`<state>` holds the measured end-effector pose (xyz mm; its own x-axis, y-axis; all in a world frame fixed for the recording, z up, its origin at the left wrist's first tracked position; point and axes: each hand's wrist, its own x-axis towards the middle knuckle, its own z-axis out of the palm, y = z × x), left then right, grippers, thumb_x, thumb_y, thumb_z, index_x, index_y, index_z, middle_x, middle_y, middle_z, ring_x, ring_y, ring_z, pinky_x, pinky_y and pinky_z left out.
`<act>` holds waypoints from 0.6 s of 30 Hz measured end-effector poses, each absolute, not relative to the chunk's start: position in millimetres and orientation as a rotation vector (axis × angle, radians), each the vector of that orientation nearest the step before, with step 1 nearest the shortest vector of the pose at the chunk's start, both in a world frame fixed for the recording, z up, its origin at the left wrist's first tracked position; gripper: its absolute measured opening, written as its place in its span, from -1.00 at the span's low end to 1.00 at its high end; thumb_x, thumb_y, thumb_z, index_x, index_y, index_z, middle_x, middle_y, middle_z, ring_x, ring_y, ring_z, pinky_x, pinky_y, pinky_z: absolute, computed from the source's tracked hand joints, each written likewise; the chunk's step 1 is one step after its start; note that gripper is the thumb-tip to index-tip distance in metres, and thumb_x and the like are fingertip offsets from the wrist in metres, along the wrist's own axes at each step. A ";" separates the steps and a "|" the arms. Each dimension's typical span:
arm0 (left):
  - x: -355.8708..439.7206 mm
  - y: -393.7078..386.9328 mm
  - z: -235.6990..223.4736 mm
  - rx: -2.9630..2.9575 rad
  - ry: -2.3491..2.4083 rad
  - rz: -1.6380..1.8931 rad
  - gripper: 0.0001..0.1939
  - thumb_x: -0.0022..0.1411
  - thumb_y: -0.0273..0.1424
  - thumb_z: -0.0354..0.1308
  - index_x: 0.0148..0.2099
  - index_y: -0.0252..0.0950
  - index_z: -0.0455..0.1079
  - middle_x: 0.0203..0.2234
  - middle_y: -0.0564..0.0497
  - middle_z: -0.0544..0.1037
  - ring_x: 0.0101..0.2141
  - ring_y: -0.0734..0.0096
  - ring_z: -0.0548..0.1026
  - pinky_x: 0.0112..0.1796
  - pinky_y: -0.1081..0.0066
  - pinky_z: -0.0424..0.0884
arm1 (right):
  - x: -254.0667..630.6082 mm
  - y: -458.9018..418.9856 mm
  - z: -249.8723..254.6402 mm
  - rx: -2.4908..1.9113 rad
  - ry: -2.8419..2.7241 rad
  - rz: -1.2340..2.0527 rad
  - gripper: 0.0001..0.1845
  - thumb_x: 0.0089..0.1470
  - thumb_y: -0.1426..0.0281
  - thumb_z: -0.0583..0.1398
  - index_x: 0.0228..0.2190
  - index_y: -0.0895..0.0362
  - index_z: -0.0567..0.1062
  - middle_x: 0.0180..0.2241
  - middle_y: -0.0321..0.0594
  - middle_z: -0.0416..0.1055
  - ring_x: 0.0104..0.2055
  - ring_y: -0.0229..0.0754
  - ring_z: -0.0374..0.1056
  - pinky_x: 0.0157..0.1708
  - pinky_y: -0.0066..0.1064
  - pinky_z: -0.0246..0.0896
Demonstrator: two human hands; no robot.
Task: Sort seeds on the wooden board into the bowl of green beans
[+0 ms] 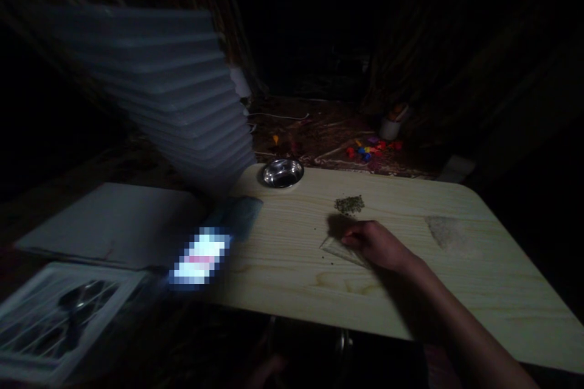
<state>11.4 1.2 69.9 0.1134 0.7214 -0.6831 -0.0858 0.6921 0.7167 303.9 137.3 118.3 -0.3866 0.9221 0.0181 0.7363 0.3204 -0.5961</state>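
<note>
Over the pale wooden table (pixel 283 279), my right hand (pixel 381 246) is closed, fingers bent down. Just beneath it lies a thin, clear, flat piece (pixel 342 251), perhaps plastic; what the fingers pinch is hidden. A small pile of greenish seeds or grains (pixel 349 204) sits just beyond the hand, with a few loose bits scattered nearby. Low in the picture, in deep shadow, part of my left hand (pixel 272 367) shows beside a dark vessel with a shiny metal handle (pixel 343 340). Its grip is too dark to make out.
A shiny metal bowl (pixel 283 174) stands at the table's far edge. A greyish patch (pixel 447 234) lies to the right. At left are a bright phone-like screen (pixel 201 257), a dark cloth (pixel 244 214), a tall ribbed white stack (pixel 182 85) and a white rack (pixel 86 273).
</note>
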 end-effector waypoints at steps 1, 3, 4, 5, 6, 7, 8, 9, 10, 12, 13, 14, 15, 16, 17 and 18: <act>12.4 1.5 69.8 0.590 1.334 0.647 -0.72 0.30 -0.29 0.13 0.01 -0.29 0.39 -0.10 -0.06 0.52 -0.19 0.32 0.53 -0.19 0.23 0.50 | 306.1 136.5 118.0 -1.488 -2.219 0.723 -0.77 0.20 0.34 0.13 -0.37 0.11 0.58 -0.43 -0.25 0.55 -0.40 -0.21 0.41 -0.37 -0.44 0.17; 14.2 2.1 69.7 0.594 1.331 0.652 -0.72 0.30 -0.29 0.13 0.01 -0.29 0.40 -0.10 -0.06 0.52 -0.20 0.33 0.53 -0.19 0.24 0.50 | 306.1 137.0 117.2 -1.498 -2.190 0.722 -0.76 0.21 0.35 0.11 -0.36 0.12 0.57 -0.42 -0.23 0.55 -0.41 -0.21 0.40 -0.37 -0.43 0.17; 14.9 2.4 69.5 0.597 1.330 0.656 -0.72 0.30 -0.29 0.13 0.00 -0.29 0.40 -0.11 -0.06 0.52 -0.20 0.34 0.53 -0.20 0.24 0.50 | 304.0 137.3 116.7 -1.497 -2.181 0.727 -0.76 0.21 0.36 0.11 -0.35 0.12 0.57 -0.41 -0.23 0.55 -0.40 -0.21 0.40 -0.37 -0.43 0.17; 15.3 2.6 69.1 0.600 1.331 0.661 -0.72 0.30 -0.29 0.13 0.00 -0.29 0.40 -0.11 -0.06 0.52 -0.21 0.34 0.53 -0.20 0.24 0.51 | 300.9 136.7 116.1 -1.491 -2.176 0.736 -0.77 0.21 0.37 0.11 -0.35 0.12 0.57 -0.39 -0.23 0.56 -0.39 -0.21 0.41 -0.36 -0.42 0.18; 15.6 2.6 68.3 0.603 1.332 0.666 -0.72 0.30 -0.29 0.13 0.01 -0.29 0.40 -0.11 -0.06 0.52 -0.21 0.34 0.53 -0.20 0.24 0.51 | 297.3 135.0 115.5 -1.481 -2.177 0.752 -0.78 0.20 0.39 0.12 -0.35 0.11 0.57 -0.39 -0.24 0.56 -0.39 -0.22 0.41 -0.35 -0.42 0.18; 15.5 2.3 66.9 0.605 1.334 0.673 -0.72 0.30 -0.29 0.13 0.01 -0.29 0.39 -0.10 -0.07 0.52 -0.20 0.34 0.53 -0.20 0.24 0.51 | 294.0 131.9 114.8 -1.467 -2.182 0.771 -0.79 0.19 0.40 0.12 -0.36 0.10 0.57 -0.39 -0.25 0.56 -0.39 -0.22 0.41 -0.35 -0.43 0.18; 15.2 1.6 64.9 0.607 1.338 0.679 -0.72 0.30 -0.29 0.13 0.02 -0.29 0.39 -0.10 -0.07 0.52 -0.20 0.34 0.53 -0.20 0.24 0.51 | 291.4 127.3 114.1 -1.453 -2.191 0.789 -0.80 0.18 0.40 0.13 -0.37 0.10 0.57 -0.41 -0.27 0.55 -0.40 -0.23 0.40 -0.36 -0.43 0.19; 14.6 0.7 62.2 0.608 1.343 0.684 -0.71 0.30 -0.29 0.13 0.02 -0.29 0.39 -0.10 -0.07 0.53 -0.20 0.33 0.53 -0.20 0.23 0.51 | 290.0 121.5 113.3 -1.438 -2.200 0.813 -0.81 0.17 0.40 0.15 -0.38 0.09 0.57 -0.43 -0.29 0.54 -0.41 -0.24 0.39 -0.37 -0.43 0.19; 13.6 -0.5 58.7 0.609 1.349 0.688 -0.71 0.30 -0.28 0.13 0.01 -0.28 0.40 -0.11 -0.07 0.53 -0.20 0.33 0.54 -0.19 0.23 0.51 | 290.2 115.2 112.6 -1.421 -2.206 0.845 -0.82 0.17 0.40 0.16 -0.39 0.08 0.57 -0.45 -0.31 0.53 -0.42 -0.24 0.38 -0.38 -0.43 0.19; 10.8 -3.0 50.0 0.609 1.362 0.687 -0.72 0.30 -0.26 0.13 -0.01 -0.29 0.42 -0.14 -0.06 0.56 -0.21 0.33 0.55 -0.19 0.22 0.51 | 294.8 103.0 111.2 -1.398 -2.184 0.915 -0.82 0.18 0.38 0.15 -0.39 0.08 0.56 -0.46 -0.33 0.52 -0.43 -0.25 0.37 -0.38 -0.43 0.20; 9.0 -4.0 45.3 0.610 1.368 0.682 -0.73 0.29 -0.27 0.14 -0.02 -0.30 0.43 -0.16 -0.06 0.57 -0.22 0.33 0.55 -0.18 0.21 0.51 | 298.3 98.3 110.7 -1.399 -2.156 0.941 -0.81 0.19 0.37 0.15 -0.38 0.09 0.56 -0.45 -0.33 0.51 -0.42 -0.25 0.37 -0.38 -0.43 0.20; 7.1 -4.5 40.8 0.610 1.375 0.675 -0.75 0.28 -0.30 0.16 -0.04 -0.31 0.44 -0.20 -0.05 0.59 -0.23 0.34 0.56 -0.16 0.20 0.50 | 301.8 94.9 110.3 -1.411 -2.119 0.955 -0.80 0.20 0.36 0.14 -0.39 0.09 0.55 -0.45 -0.33 0.51 -0.42 -0.25 0.36 -0.38 -0.42 0.20; 5.1 -4.6 36.7 0.611 1.377 0.661 -0.78 0.26 -0.35 0.19 -0.07 -0.33 0.45 -0.23 -0.04 0.60 -0.24 0.34 0.57 -0.13 0.18 0.49 | 304.3 92.5 110.1 -1.436 -2.080 0.952 -0.79 0.20 0.36 0.13 -0.39 0.10 0.54 -0.46 -0.32 0.50 -0.42 -0.25 0.36 -0.38 -0.41 0.21; 3.3 -4.1 33.3 0.620 1.380 0.651 -0.80 0.22 -0.42 0.22 -0.10 -0.33 0.47 -0.26 -0.03 0.61 -0.24 0.32 0.57 -0.11 0.16 0.48 | 305.1 91.0 109.9 -1.471 -2.045 0.931 -0.79 0.20 0.35 0.13 -0.40 0.11 0.54 -0.46 -0.31 0.50 -0.43 -0.24 0.35 -0.38 -0.40 0.21; 1.6 -3.2 30.9 0.637 1.386 0.647 -0.81 0.16 -0.49 0.26 -0.14 -0.33 0.49 -0.28 -0.02 0.63 -0.23 0.29 0.58 -0.07 0.16 0.46 | 303.7 89.8 109.8 -1.505 -2.021 0.908 -0.79 0.20 0.34 0.13 -0.40 0.11 0.53 -0.46 -0.30 0.50 -0.43 -0.23 0.36 -0.39 -0.39 0.21; -0.1 -2.0 29.4 0.659 1.392 0.649 -0.81 0.10 -0.54 0.28 -0.18 -0.32 0.52 -0.28 -0.02 0.64 -0.20 0.25 0.57 -0.03 0.17 0.43 | 299.9 88.3 109.7 -1.531 -2.013 0.891 -0.79 0.20 0.34 0.13 -0.40 0.11 0.53 -0.46 -0.29 0.50 -0.42 -0.22 0.36 -0.39 -0.38 0.21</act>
<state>-0.1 -2.0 29.4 0.0710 0.7474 -0.6606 -0.0249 0.6633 0.7479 299.9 88.3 109.7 -0.2781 0.9602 -0.0260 0.6651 0.1730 -0.7264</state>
